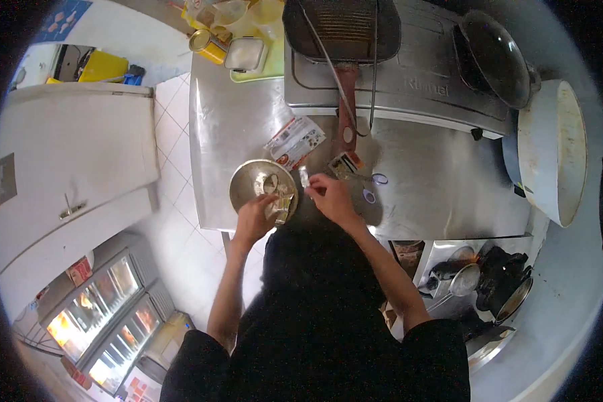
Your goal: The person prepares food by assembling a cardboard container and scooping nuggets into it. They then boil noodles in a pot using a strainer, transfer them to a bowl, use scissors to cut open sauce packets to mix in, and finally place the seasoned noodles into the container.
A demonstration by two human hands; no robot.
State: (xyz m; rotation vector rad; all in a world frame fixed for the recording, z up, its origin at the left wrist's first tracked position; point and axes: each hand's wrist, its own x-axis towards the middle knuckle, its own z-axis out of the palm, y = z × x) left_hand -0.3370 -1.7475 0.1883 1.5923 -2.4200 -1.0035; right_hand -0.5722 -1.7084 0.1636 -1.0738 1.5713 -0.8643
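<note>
Over the near side of a round metal bowl, my left hand is closed on a shiny gold-silver sachet. Something ring-shaped and pale lies inside the bowl; I cannot make out what it is. Just right of the bowl, my right hand pinches a small silvery strip between thumb and fingers. Beyond the hands a white and red printed packet lies flat on the steel table. A smaller dark packet rests beside scissors with pale purple handles.
A grill pan with a reddish handle sits on the steel stove, its handle overhanging the steel table. At the far left stand a yellow can and a lidded container. A large white basin leans at right.
</note>
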